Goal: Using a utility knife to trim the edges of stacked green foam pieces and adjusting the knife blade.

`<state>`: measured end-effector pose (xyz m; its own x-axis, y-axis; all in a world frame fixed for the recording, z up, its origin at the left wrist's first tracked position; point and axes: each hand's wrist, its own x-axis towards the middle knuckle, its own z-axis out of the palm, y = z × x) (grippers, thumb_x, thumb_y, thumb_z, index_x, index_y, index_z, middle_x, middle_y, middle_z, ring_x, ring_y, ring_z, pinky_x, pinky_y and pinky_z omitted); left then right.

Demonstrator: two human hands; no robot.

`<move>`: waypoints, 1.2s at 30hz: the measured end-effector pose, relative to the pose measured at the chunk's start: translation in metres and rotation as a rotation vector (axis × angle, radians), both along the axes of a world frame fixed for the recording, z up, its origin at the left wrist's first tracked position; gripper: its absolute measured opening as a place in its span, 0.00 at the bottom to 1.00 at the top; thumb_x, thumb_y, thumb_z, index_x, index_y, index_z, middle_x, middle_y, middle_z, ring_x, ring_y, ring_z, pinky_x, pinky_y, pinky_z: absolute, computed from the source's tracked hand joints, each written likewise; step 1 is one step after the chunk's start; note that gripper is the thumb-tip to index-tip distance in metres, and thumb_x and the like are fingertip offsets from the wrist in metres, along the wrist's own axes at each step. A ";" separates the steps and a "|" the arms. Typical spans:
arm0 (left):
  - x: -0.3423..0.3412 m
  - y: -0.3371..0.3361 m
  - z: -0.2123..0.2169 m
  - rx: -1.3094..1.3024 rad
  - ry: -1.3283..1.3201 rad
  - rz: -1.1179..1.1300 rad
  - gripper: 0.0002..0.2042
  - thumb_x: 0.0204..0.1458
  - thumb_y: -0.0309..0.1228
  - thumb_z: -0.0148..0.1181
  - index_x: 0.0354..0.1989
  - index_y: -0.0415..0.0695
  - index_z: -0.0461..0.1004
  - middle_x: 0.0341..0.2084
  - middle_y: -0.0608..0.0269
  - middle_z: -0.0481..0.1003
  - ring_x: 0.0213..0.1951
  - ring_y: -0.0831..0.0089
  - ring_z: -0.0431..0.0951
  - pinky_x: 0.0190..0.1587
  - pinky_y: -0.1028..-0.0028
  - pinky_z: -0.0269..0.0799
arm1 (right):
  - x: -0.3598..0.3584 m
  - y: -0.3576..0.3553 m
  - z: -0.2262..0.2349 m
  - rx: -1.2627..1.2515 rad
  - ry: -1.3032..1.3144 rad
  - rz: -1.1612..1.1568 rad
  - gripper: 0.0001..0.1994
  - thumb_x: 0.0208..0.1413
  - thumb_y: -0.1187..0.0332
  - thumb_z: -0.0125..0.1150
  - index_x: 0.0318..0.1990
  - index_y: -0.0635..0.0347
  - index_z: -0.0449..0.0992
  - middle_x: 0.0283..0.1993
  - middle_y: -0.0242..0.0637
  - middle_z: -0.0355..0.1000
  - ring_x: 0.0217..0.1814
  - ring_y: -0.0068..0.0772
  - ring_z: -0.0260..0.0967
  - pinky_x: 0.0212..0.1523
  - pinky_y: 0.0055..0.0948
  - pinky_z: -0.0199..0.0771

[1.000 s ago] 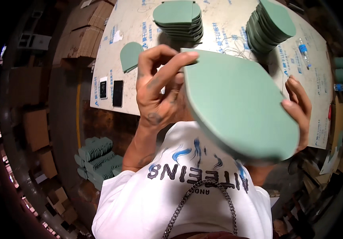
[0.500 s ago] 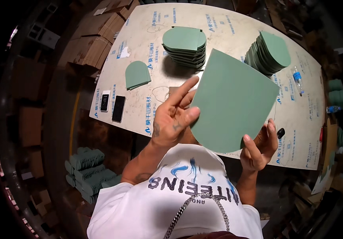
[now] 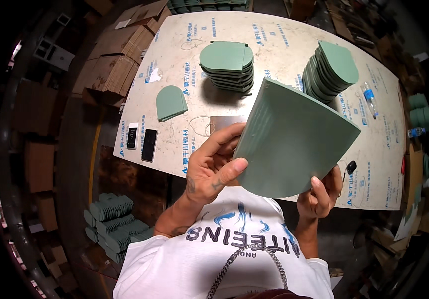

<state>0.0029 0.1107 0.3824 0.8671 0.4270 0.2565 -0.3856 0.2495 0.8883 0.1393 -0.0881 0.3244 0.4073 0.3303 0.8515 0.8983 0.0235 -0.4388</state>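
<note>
Over the near edge of the white table (image 3: 274, 62), the left hand (image 3: 208, 174) grips a green board (image 3: 294, 142), thumb in front, fingers curled behind; the right hand (image 3: 318, 198) seems to pinch its lower right edge, fingertips partly hidden. Two green stacks (image 3: 227, 57) stand beyond.

A head-worn fisheye camera looks down, shirt (image 3: 202, 256) close below, table (image 3: 279, 65) beyond.

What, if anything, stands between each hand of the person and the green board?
Nothing visible does: the left hand holds the green board at its left edge, and the right hand at its lower right. The green stack at right stands beyond the board, not between.
</note>
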 end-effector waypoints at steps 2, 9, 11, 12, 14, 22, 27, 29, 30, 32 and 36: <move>0.001 -0.004 0.001 0.000 -0.013 0.003 0.28 0.58 0.23 0.58 0.66 0.30 0.58 0.58 0.40 0.69 0.59 0.63 0.72 0.62 0.68 0.67 | -0.008 0.001 0.001 -0.006 0.035 0.013 0.22 0.53 0.87 0.58 0.54 0.58 0.69 0.61 0.60 0.62 0.62 0.64 0.66 0.57 0.49 0.77; 0.000 -0.005 0.019 -0.094 0.265 -0.092 0.37 0.54 0.19 0.59 0.72 0.36 0.48 0.47 0.50 0.75 0.53 0.70 0.75 0.57 0.72 0.70 | -0.018 -0.006 0.012 0.422 1.059 0.438 0.34 0.62 0.66 0.53 0.70 0.74 0.49 0.73 0.58 0.51 0.72 0.45 0.57 0.69 0.37 0.59; 0.006 0.000 0.035 -0.038 0.385 -0.215 0.45 0.52 0.19 0.63 0.75 0.44 0.41 0.45 0.55 0.76 0.48 0.72 0.76 0.54 0.74 0.71 | -0.015 -0.011 0.015 0.158 0.910 0.187 0.31 0.63 0.64 0.54 0.69 0.75 0.55 0.73 0.56 0.53 0.71 0.43 0.58 0.69 0.36 0.57; 0.010 0.003 0.037 -0.045 0.326 -0.185 0.41 0.52 0.20 0.64 0.73 0.42 0.48 0.45 0.54 0.77 0.47 0.71 0.77 0.53 0.73 0.73 | -0.015 -0.014 0.018 0.153 0.923 0.187 0.31 0.63 0.64 0.54 0.69 0.75 0.55 0.73 0.56 0.53 0.71 0.43 0.58 0.69 0.36 0.57; 0.018 0.012 0.044 0.142 0.344 -0.086 0.35 0.46 0.20 0.69 0.66 0.35 0.62 0.43 0.51 0.79 0.45 0.69 0.79 0.51 0.72 0.73 | -0.016 -0.018 0.025 0.080 0.907 0.192 0.29 0.63 0.64 0.55 0.66 0.76 0.60 0.71 0.56 0.56 0.70 0.43 0.60 0.69 0.36 0.57; 0.022 0.003 0.050 0.287 0.317 0.028 0.17 0.61 0.38 0.59 0.46 0.33 0.77 0.34 0.54 0.81 0.37 0.73 0.81 0.41 0.77 0.76 | -0.026 -0.024 0.030 0.196 0.978 0.159 0.30 0.60 0.65 0.56 0.66 0.75 0.60 0.68 0.58 0.61 0.69 0.45 0.62 0.69 0.38 0.57; 0.029 0.004 0.033 0.379 0.260 0.115 0.23 0.69 0.39 0.45 0.37 0.29 0.78 0.26 0.55 0.80 0.25 0.78 0.79 0.25 0.81 0.71 | -0.032 -0.024 0.031 0.201 1.006 0.121 0.30 0.60 0.65 0.56 0.66 0.75 0.61 0.67 0.57 0.62 0.68 0.43 0.63 0.69 0.36 0.58; 0.028 0.006 0.032 0.224 0.227 0.117 0.21 0.68 0.39 0.47 0.36 0.31 0.77 0.24 0.57 0.80 0.23 0.78 0.78 0.25 0.81 0.72 | -0.032 -0.024 0.034 0.214 1.016 0.101 0.30 0.59 0.64 0.56 0.66 0.75 0.61 0.66 0.57 0.63 0.67 0.42 0.65 0.68 0.35 0.59; 0.030 0.007 0.032 0.069 0.192 0.119 0.19 0.67 0.39 0.49 0.35 0.33 0.76 0.22 0.58 0.79 0.22 0.77 0.78 0.26 0.80 0.73 | -0.031 -0.026 0.034 0.226 1.047 0.114 0.30 0.59 0.64 0.56 0.66 0.76 0.61 0.65 0.56 0.65 0.66 0.40 0.66 0.67 0.34 0.60; 0.027 0.009 0.033 0.073 0.179 0.151 0.16 0.66 0.36 0.53 0.38 0.32 0.75 0.24 0.54 0.81 0.23 0.75 0.80 0.26 0.81 0.75 | -0.031 -0.028 0.037 0.237 1.075 0.119 0.31 0.59 0.64 0.56 0.65 0.76 0.62 0.64 0.56 0.66 0.64 0.39 0.68 0.66 0.32 0.61; 0.026 0.001 0.037 0.035 0.126 0.115 0.14 0.62 0.27 0.57 0.51 0.29 0.73 0.38 0.48 0.80 0.35 0.72 0.82 0.34 0.78 0.79 | -0.029 -0.027 0.038 0.259 1.083 0.076 0.31 0.58 0.63 0.57 0.65 0.75 0.62 0.63 0.55 0.68 0.62 0.37 0.69 0.64 0.30 0.63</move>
